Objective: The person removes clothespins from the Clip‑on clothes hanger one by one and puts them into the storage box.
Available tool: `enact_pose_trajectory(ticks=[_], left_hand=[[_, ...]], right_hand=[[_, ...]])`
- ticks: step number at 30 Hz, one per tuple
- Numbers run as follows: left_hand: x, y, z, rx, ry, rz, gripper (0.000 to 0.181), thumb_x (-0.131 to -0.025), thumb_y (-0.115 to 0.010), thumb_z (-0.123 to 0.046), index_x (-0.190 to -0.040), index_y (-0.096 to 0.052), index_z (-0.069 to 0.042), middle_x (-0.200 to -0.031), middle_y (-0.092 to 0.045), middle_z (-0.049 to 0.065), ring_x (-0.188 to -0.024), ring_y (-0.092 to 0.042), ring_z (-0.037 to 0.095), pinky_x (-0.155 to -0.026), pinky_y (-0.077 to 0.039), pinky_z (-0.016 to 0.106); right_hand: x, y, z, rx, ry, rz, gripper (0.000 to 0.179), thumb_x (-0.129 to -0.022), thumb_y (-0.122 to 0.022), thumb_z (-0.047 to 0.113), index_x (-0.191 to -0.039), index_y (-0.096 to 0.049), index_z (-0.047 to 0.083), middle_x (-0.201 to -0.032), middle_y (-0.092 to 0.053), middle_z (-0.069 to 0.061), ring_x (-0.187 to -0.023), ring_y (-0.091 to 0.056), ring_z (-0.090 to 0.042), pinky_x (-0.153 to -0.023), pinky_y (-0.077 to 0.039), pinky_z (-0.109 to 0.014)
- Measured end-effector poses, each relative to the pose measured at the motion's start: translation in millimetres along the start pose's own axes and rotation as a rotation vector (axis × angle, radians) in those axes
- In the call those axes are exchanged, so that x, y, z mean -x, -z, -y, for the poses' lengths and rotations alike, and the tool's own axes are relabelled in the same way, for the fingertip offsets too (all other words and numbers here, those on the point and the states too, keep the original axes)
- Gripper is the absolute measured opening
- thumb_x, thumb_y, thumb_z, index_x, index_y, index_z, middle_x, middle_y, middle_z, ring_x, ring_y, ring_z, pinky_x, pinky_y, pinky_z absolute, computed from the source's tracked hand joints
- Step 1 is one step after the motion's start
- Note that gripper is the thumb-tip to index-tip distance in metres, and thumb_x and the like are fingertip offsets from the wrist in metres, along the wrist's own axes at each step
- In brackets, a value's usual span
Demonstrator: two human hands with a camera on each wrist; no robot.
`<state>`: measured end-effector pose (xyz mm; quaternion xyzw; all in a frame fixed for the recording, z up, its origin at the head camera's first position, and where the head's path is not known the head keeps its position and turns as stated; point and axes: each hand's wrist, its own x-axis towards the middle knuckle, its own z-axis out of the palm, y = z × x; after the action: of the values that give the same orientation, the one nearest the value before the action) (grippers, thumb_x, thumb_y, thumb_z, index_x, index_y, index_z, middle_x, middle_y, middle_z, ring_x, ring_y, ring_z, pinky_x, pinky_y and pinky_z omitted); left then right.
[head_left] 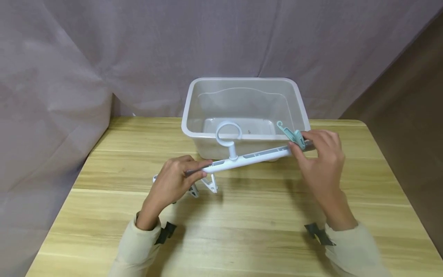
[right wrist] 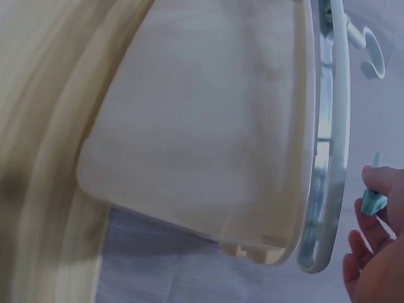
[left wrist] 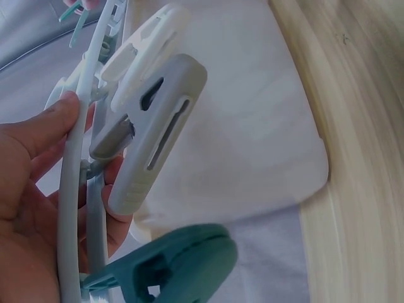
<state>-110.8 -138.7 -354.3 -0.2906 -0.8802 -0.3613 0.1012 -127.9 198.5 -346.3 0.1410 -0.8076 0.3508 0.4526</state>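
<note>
My left hand (head_left: 173, 179) grips the left part of a white clip hanger (head_left: 266, 153), fingers and thumb on either side of its bar. The hanger's round hook (head_left: 219, 134) points up. In the left wrist view a white clip (left wrist: 170, 28), a grey clip (left wrist: 180, 95) and a dark green clip (left wrist: 202, 255) hang along the bar by that hand. Between thumb and fingertips my right hand (head_left: 323, 161) pinches a light green clip (head_left: 294, 137) with a small curled hook. In the right wrist view this clip is apart from the bar's right end.
Behind the hanger stands a translucent white plastic bin (head_left: 214, 148) on the wooden table (head_left: 249, 231). A grey cloth (head_left: 152, 54) hangs behind the table and along its left side.
</note>
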Motion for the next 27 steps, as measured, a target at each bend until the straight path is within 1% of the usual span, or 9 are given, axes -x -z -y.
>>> enact_pose_trajectory(ticks=[5, 9, 17, 21, 27], left_hand=[[1.2, 0.7, 1.0, 0.006, 0.001, 0.003, 0.031, -0.087, -0.079, -0.013, -0.118, -0.077, -0.015, -0.075, -0.063, -0.007, -0.057, -0.045, 0.008, -0.049, -0.040, 0.028], [2.5, 0.9, 1.5, 0.007, 0.011, 0.012, 0.031, -0.087, -0.079, -0.013, -0.118, -0.077, -0.015, -0.077, -0.063, -0.006, -0.058, -0.045, 0.008, -0.049, -0.041, 0.028], [1.7, 1.0, -0.4, -0.014, -0.002, 0.022, 0.030, -0.087, -0.079, -0.013, -0.116, -0.077, -0.014, -0.077, -0.064, -0.007, -0.058, -0.045, 0.008, -0.050, -0.041, 0.029], [1.1, 1.3, -1.3, -0.020, 0.002, 0.017, 0.030, -0.087, -0.079, -0.014, -0.117, -0.077, -0.015, -0.077, -0.063, -0.007, -0.058, -0.045, 0.008, -0.050, -0.041, 0.028], [1.8, 1.0, -1.2, -0.015, 0.006, 0.015, 0.030, -0.087, -0.079, -0.014, -0.117, -0.077, -0.015, -0.077, -0.064, -0.006, -0.058, -0.046, 0.008, -0.050, -0.042, 0.028]], right_hand=[[-17.1, 1, -10, 0.025, -0.022, 0.090, 0.031, -0.070, -0.088, -0.005, -0.095, -0.072, -0.012, -0.089, -0.070, -0.024, -0.088, -0.055, -0.040, -0.079, -0.036, -0.031], [-25.1, 0, -19, 0.049, -0.028, 0.141, 0.030, -0.073, -0.087, -0.003, -0.095, -0.071, -0.012, -0.087, -0.069, -0.024, -0.089, -0.055, -0.041, -0.078, -0.037, -0.036], [-33.7, -4, -30, 0.072, -0.056, 0.164, 0.030, -0.072, -0.088, -0.003, -0.096, -0.072, -0.011, -0.089, -0.070, -0.023, -0.088, -0.056, -0.039, -0.077, -0.036, -0.037], [-40.8, -7, -34, 0.084, -0.059, 0.216, 0.029, -0.074, -0.087, -0.001, -0.098, -0.072, -0.010, -0.088, -0.070, -0.022, -0.088, -0.056, -0.037, -0.075, -0.036, -0.038], [-48.8, -13, -39, 0.085, -0.070, 0.286, 0.030, -0.076, -0.087, -0.001, -0.099, -0.071, -0.011, -0.091, -0.070, -0.024, -0.088, -0.056, -0.039, -0.077, -0.037, -0.048]])
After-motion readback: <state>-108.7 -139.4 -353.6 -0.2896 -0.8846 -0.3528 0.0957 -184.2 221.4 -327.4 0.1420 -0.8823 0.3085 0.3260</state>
